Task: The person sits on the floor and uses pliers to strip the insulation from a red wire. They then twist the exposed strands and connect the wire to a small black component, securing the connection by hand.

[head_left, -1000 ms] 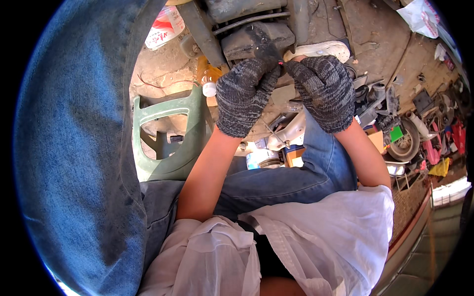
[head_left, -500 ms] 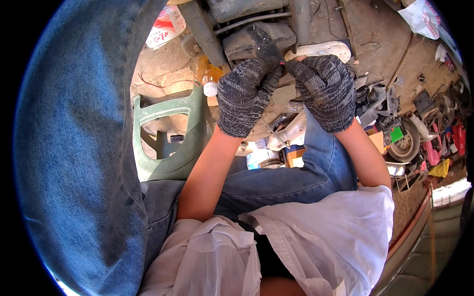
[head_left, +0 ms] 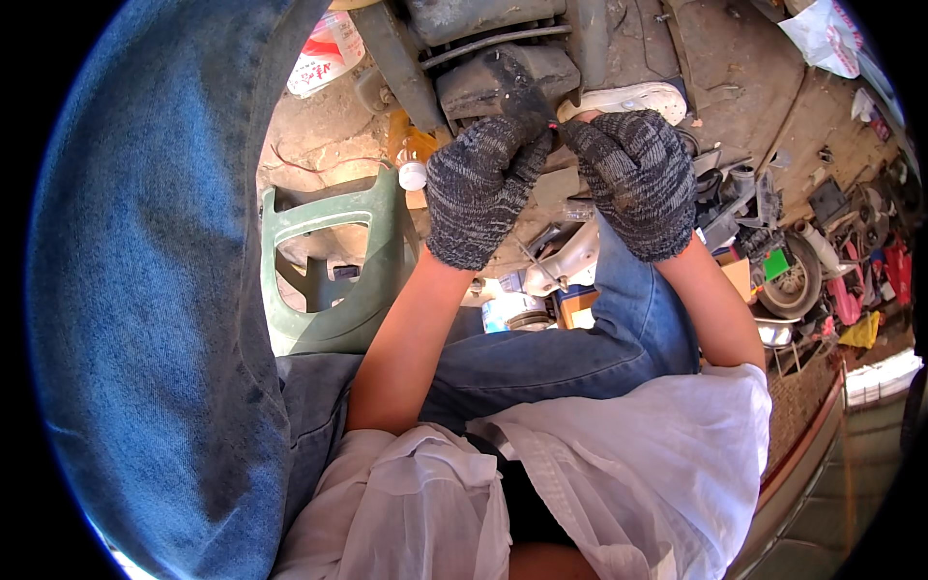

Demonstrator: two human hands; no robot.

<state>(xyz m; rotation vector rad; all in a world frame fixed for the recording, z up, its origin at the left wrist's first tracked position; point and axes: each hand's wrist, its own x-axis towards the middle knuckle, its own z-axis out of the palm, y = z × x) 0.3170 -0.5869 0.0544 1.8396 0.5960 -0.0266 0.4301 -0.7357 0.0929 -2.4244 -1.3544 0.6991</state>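
Observation:
My left hand (head_left: pixel 485 188) and my right hand (head_left: pixel 633 179) wear black-and-grey knitted gloves. They meet almost fingertip to fingertip, both with fingers closed. Between them shows a small dark piece with a tiny red spot (head_left: pixel 554 126); most of it is hidden by the gloves, so its kind is unclear. Just beyond the hands stands a dusty dark machine part (head_left: pixel 507 79), wedge-shaped, below a curved metal bar (head_left: pixel 498 42). The left glove overlaps its near edge in the picture; whether they touch, I cannot tell.
A green plastic stool (head_left: pixel 329 333) lies to the left, beside an amber bottle with a white cap (head_left: pixel 413 175). A white-and-red container (head_left: pixel 327 63) is at far left. Scrap parts and a small wheel (head_left: pixel 791 278) crowd the right. A white plastic bag (head_left: pixel 824 41) lies far right.

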